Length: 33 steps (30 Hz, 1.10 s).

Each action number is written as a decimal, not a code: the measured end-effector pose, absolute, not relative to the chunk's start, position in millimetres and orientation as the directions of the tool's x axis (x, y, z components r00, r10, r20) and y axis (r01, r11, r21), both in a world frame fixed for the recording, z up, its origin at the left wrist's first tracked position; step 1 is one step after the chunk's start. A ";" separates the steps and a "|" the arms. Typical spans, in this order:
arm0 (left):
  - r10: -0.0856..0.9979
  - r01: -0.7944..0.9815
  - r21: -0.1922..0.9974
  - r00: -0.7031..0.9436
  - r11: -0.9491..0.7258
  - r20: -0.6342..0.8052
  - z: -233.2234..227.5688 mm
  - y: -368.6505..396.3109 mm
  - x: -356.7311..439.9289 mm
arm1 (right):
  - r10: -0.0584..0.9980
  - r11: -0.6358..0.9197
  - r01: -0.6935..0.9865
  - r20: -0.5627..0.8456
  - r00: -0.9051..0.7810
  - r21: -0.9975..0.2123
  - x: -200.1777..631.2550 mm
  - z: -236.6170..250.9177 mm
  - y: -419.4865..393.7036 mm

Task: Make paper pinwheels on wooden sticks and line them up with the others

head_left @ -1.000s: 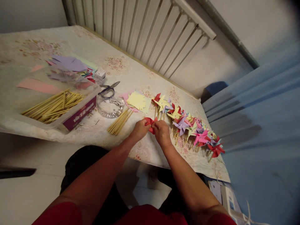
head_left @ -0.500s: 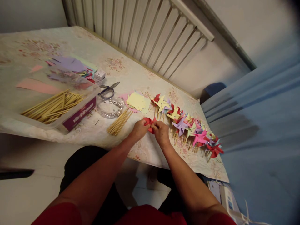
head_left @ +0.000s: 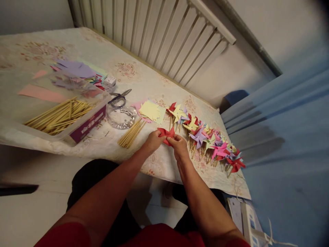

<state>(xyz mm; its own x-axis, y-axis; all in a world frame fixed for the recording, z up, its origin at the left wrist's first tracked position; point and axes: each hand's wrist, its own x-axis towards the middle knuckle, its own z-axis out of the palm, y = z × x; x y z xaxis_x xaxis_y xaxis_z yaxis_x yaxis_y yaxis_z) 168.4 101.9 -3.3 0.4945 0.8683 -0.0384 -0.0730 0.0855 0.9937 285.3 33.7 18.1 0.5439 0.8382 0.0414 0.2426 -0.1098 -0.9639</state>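
Observation:
My left hand [head_left: 153, 141] and my right hand [head_left: 179, 144] meet over the table's near edge and both pinch a red paper pinwheel [head_left: 166, 132], its folded blades showing between the fingers. Just left of my left hand lies a small bundle of wooden sticks [head_left: 131, 133]. To the right of my right hand runs a row of several finished pinwheels [head_left: 205, 137] in red, yellow, purple, pink and green. A stack of yellow and pink paper squares [head_left: 151, 110] lies just beyond the hands.
A plastic box of wooden sticks [head_left: 58, 116] stands at the left, with a clear round dish [head_left: 121, 117] and scissors [head_left: 120, 95] beside it. Loose coloured paper [head_left: 74, 70] and a small white box [head_left: 110, 81] lie farther back. A radiator [head_left: 159, 37] lines the wall; blue cloth [head_left: 282, 137] hangs at right.
The red pinwheel has opened out a little between my fingers, and my right hand has shifted slightly lower and to the right. Nothing else on the table has moved.

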 end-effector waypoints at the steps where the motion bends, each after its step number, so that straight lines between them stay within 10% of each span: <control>1: 0.866 -0.077 0.993 0.498 0.089 -0.039 -3.6 101.9 168.4 | 0.845 -0.117 0.136 -0.026 0.534 -0.984 284.5 18.3 33.5; 6: 0.859 -0.097 0.990 0.511 0.102 -0.039 -3.1 101.2 167.2 | 0.836 -0.115 -0.105 -0.153 0.527 -0.988 283.1 19.4 32.7; 33: 0.888 -0.047 0.998 0.461 0.035 -0.009 -9.8 102.9 172.0 | 0.848 -0.171 -0.020 -0.157 0.505 -0.985 287.6 17.7 35.5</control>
